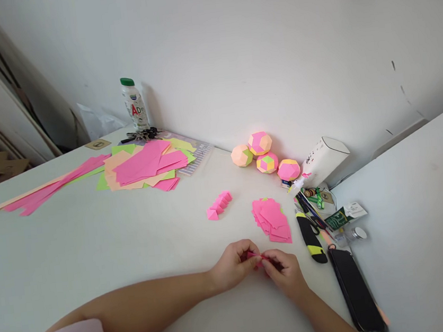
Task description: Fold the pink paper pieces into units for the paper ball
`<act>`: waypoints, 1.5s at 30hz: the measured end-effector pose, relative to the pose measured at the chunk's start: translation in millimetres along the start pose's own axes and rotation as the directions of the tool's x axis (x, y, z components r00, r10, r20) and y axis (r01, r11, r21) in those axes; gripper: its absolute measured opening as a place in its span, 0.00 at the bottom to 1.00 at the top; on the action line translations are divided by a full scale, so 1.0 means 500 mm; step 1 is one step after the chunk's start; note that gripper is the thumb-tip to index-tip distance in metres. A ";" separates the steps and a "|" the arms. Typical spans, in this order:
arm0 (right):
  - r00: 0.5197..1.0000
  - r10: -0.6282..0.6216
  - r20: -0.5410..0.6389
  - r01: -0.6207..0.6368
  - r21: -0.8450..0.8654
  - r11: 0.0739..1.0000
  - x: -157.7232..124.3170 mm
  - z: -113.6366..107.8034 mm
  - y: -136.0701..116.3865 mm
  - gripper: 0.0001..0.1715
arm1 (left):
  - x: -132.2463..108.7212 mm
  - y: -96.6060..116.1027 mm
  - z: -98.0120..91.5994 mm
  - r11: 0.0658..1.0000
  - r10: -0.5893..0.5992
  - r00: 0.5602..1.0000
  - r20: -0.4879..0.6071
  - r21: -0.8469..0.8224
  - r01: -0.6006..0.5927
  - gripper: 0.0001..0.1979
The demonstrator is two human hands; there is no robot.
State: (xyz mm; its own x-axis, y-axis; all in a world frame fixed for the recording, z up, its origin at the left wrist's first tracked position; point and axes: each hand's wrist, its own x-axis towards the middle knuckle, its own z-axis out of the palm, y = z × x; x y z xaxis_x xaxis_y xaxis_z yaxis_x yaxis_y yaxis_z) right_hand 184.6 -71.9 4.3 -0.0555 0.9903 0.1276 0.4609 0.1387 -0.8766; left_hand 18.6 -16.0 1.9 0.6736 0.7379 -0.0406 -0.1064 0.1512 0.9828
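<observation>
Near the front of the white table, my left hand (236, 264) and my right hand (285, 273) meet and pinch a small pink paper piece (256, 259) between them. Fingers cover most of that piece, so its folds are hard to make out. Beyond my left hand lies a row of folded pink paper units (219, 205). Just beyond my right hand is a loose pile of pink paper cutouts (271, 220), with bits of green showing at its edge.
Coloured sheets (145, 164) and long strips (58, 185) lie at the left, near a bottle (134, 104). Paper balls (260, 143) stand by the wall. A white box (325, 159), a yellow-black cutter (311, 236) and a black phone-like object (355, 289) line the right.
</observation>
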 end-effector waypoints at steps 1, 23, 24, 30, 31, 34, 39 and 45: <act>1.000 -0.001 0.000 0.001 0.002 1.000 0.000 0.000 -0.001 0.12 | 0.000 -0.002 0.000 1.000 0.010 1.000 0.005 -0.009 -0.010 0.11; 0.999 0.054 0.004 -0.054 0.132 0.990 0.001 0.000 -0.001 0.12 | 0.002 -0.009 -0.002 0.989 0.042 0.999 0.025 -0.144 -0.038 0.14; 0.998 0.056 0.003 -0.055 0.137 0.989 0.001 0.000 -0.002 0.12 | 0.002 -0.008 -0.002 0.988 0.042 0.999 0.026 -0.147 -0.038 0.14; 0.994 0.106 0.019 -0.108 0.201 0.974 0.001 -0.001 -0.001 0.12 | 0.000 -0.002 -0.002 0.984 0.051 0.998 0.033 -0.173 -0.045 0.13; 0.994 0.110 0.022 -0.112 0.211 0.971 0.001 -0.001 0.000 0.11 | 0.000 -0.002 -0.002 0.984 0.051 0.998 0.035 -0.174 -0.044 0.13; 0.993 0.117 0.028 -0.120 0.230 0.966 0.001 -0.001 0.001 0.11 | 0.000 -0.002 -0.001 0.983 0.051 0.998 0.038 -0.180 -0.044 0.12; 0.993 0.116 0.037 -0.122 0.246 0.962 0.001 -0.003 -0.003 0.10 | 0.000 -0.003 -0.001 0.978 0.054 0.998 0.043 -0.204 -0.044 0.12; 0.994 0.103 0.037 -0.108 0.217 0.970 -0.001 -0.003 0.002 0.10 | 0.000 -0.002 -0.001 0.986 0.037 0.999 0.038 -0.163 -0.030 0.12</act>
State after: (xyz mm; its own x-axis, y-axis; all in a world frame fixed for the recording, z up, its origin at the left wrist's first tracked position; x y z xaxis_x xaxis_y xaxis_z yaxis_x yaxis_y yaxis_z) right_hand 186.3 -72.0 3.8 -0.0411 0.9990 0.0195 0.2613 0.0296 -0.9648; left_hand 18.5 -15.8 0.6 0.6965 0.7175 0.0022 -0.2443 0.2342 0.9410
